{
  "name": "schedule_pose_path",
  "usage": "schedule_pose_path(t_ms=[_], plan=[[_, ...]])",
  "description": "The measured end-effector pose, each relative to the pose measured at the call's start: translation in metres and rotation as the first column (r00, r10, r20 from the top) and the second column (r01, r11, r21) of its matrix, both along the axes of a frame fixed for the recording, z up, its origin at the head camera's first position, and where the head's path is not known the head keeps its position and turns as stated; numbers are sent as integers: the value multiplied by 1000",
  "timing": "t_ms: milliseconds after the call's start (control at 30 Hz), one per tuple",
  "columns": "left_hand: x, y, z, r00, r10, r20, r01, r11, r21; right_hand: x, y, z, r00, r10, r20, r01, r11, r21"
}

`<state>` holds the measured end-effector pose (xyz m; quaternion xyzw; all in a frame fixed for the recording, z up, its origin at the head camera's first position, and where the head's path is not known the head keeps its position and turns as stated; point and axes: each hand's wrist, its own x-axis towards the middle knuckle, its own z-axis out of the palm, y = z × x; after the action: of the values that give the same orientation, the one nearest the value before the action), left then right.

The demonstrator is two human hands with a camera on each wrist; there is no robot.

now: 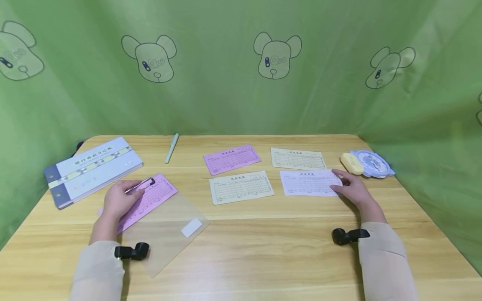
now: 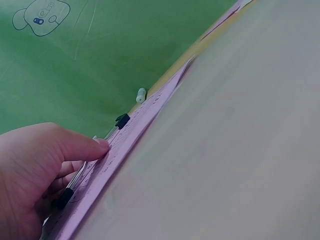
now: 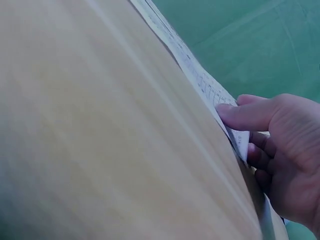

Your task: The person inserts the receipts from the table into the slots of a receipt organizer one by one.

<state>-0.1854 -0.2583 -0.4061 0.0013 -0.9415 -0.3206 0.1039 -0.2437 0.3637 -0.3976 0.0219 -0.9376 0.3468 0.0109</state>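
Note:
At the left, a clear clipboard (image 1: 165, 238) with a metal clip (image 1: 140, 185) bears a pink form (image 1: 155, 197). My left hand (image 1: 122, 198) holds it at the clip. In the left wrist view the thumb lies on the pink form (image 2: 135, 127) and the fingers go behind the clip's edge. To the right, a whitish form (image 1: 306, 184) lies on the table. My right hand (image 1: 353, 189) pinches its right edge; the right wrist view shows the thumb on top of the form (image 3: 207, 87) and fingers beneath.
Two cream forms (image 1: 242, 187) and another pink form (image 1: 232, 159) lie mid-table. A blue-grey account book (image 1: 96, 167) is at the left, near a pale green pen (image 1: 172, 148). A yellow object (image 1: 352, 163) touches a blue clock-like disc (image 1: 373, 163) at the right. Green curtain (image 1: 222, 104) surrounds the table.

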Motion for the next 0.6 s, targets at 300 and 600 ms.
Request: schedule_pose_path(t_ms=[300,600], plan=[[0,1,1,1000,2,-3,-2,1000,2,1,1,2,999,-35,16,36,999,-25],[1,1,1,1000,2,-8,-2,1000,0,4,6,15,992,-1,126,8,998,-56]])
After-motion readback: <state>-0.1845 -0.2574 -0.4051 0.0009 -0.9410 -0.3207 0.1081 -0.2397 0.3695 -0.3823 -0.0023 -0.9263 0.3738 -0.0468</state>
